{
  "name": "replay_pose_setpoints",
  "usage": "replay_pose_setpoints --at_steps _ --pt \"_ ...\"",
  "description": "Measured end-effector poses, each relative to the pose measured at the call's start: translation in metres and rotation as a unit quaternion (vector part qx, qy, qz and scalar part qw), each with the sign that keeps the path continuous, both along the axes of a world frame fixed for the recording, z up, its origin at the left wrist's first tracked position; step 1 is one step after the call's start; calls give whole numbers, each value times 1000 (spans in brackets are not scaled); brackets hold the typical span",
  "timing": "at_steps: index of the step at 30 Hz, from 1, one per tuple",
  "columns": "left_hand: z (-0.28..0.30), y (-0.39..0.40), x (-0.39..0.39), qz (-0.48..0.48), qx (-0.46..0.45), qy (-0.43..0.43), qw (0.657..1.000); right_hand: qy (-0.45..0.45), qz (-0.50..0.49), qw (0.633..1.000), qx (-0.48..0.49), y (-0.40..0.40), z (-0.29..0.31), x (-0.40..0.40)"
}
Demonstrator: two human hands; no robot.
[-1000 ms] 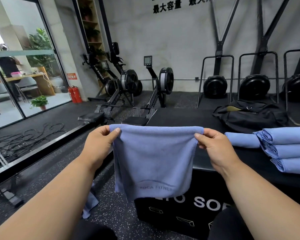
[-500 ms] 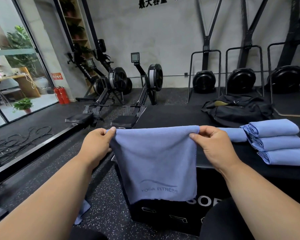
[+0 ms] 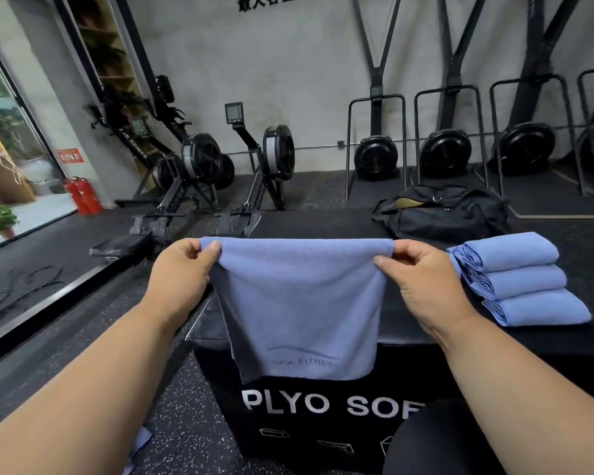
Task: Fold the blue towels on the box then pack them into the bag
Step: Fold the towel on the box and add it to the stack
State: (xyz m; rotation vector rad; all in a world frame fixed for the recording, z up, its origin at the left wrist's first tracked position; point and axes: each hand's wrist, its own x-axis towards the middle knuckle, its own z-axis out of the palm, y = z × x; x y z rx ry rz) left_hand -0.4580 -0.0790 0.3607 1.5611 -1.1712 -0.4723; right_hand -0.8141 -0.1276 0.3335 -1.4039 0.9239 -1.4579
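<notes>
The person holds one blue towel (image 3: 299, 303) up in front of the body, stretched flat between both hands. The left hand (image 3: 179, 272) pinches the top left corner between thumb and curled fingers, and the right hand (image 3: 422, 275) pinches the top right corner in the same way. The top edge of the towel is now straight and tight, while half a second ago it was a little slack and curved. The cloth hangs down over the near edge of the black box (image 3: 323, 406), and its lower edge covers the part just above the white letters "PLYO SOF". A faint printed logo shows near the bottom of the towel.

Compared with the earlier frames, the view has turned to the right and the box now stands more in the middle, so more of its front is seen. The hands keep the same grip as before.

On top of the box, to the right of the right hand, lies a stack of three folded towels (image 3: 522, 279), as before. Behind them, at the far side of the box top, sits the black bag (image 3: 443, 214), its top partly open. Beyond the box, rowing machines (image 3: 199, 166) stand on the dark floor.
</notes>
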Motion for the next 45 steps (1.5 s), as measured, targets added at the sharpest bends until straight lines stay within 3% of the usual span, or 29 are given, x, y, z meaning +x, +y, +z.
replay_pose_setpoints --at_steps 9,21,27,34,40,45 --pt "-14 -27 -4 24 -20 2 999 -10 -20 1000 11 -25 0 3" --pt "-11 -10 -22 72 -17 131 989 -70 80 992 67 -3 7 16" --pt "-2 20 -59 72 -49 50 995 -87 162 975 129 35 27 38" --pt "-4 44 -77 23 -49 24 998 -72 126 977 155 65 36 58" --pt "-7 62 -36 134 -10 12 991 -113 -26 980 160 67 34 45" --pt "-18 74 -15 138 19 72 988 -65 -47 983 163 69 27 42"
